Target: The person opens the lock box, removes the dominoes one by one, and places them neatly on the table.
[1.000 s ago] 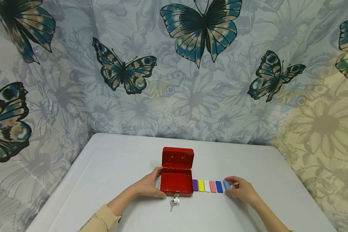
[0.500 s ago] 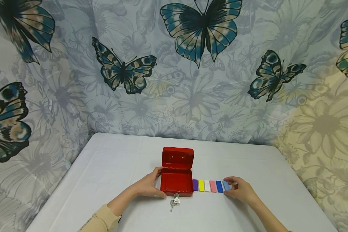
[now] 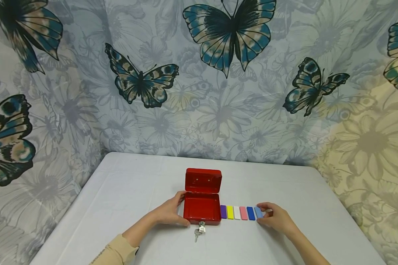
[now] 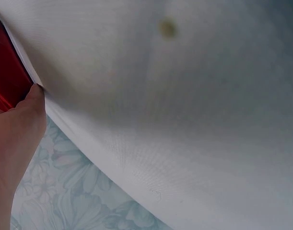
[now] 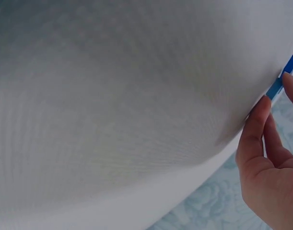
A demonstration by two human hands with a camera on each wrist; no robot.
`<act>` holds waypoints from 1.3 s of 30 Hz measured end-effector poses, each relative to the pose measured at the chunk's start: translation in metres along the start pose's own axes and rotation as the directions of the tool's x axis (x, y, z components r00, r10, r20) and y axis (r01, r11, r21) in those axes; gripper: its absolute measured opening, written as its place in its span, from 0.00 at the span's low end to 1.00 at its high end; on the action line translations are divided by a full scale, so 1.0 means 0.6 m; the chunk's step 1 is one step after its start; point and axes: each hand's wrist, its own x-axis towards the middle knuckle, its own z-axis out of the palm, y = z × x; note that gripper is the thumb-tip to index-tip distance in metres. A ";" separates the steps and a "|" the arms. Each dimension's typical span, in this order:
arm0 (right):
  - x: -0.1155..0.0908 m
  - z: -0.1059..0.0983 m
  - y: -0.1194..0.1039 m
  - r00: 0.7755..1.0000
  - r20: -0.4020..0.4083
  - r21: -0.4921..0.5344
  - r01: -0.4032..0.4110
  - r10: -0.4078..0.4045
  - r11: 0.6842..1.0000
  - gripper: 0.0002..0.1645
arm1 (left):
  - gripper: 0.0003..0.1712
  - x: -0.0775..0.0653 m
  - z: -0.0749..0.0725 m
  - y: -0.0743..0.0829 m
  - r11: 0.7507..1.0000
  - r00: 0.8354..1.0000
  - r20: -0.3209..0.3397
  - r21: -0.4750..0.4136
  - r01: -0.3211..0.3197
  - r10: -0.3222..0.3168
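Observation:
A red cash box (image 3: 202, 208) stands on the white table with its lid (image 3: 203, 180) raised; its tray looks bare inside. My left hand (image 3: 169, 210) grips the box's left side, thumb at the front corner and fingers toward the back. In the left wrist view a red corner of the box (image 4: 9, 72) shows beside the hand (image 4: 19, 129). To the right of the box, my right hand (image 3: 276, 217) pinches a light blue block (image 3: 258, 212) between thumb and fingertips. It lies at the end of a row, beside a dark blue block (image 3: 250, 213).
The row continues leftward with pink (image 3: 243, 213), white (image 3: 237, 212), yellow (image 3: 230, 212) and purple (image 3: 223, 211) blocks, the purple one against the box. A padlock (image 3: 202, 227) with keys (image 3: 197, 234) hangs at the box's front. Butterfly-patterned cloth (image 3: 225, 121) stands behind the table.
The light blue block has shifted slightly left, closer to the dark blue one, and now lies more in line with the row. The left hand and the box have stayed put.

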 end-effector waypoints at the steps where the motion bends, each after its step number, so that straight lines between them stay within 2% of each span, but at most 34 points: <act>1: 0.000 0.000 0.000 1.000 0.000 -0.002 0.000 0.000 1.000 0.32 | 0.60 0.000 0.001 0.000 1.000 1.000 0.002 0.003 0.002 -0.002; 18: -0.004 -0.002 -0.005 1.000 0.002 0.011 -0.023 0.023 1.000 0.33 | 0.59 -0.002 0.003 0.002 1.000 1.000 -0.006 -0.008 -0.018 0.018; 21: -0.004 -0.004 -0.006 1.000 -0.002 -0.010 -0.005 0.005 1.000 0.34 | 0.60 -0.001 0.003 0.001 1.000 1.000 -0.003 0.004 -0.012 0.012; 28: -0.006 -0.011 -0.018 0.994 -0.041 -0.142 0.091 -0.097 0.986 0.31 | 0.59 -0.001 0.004 0.001 1.000 1.000 0.000 0.007 -0.008 0.008; 35: -0.011 -0.002 -0.048 0.991 -0.072 -0.134 0.106 -0.116 0.985 0.26 | 0.59 0.001 0.002 -0.001 1.000 1.000 -0.004 0.005 -0.002 0.002; 39: -0.012 0.013 -0.060 0.982 -0.104 -0.177 0.137 -0.157 0.975 0.23 | 0.59 0.001 0.000 0.000 1.000 1.000 0.002 0.013 0.005 -0.005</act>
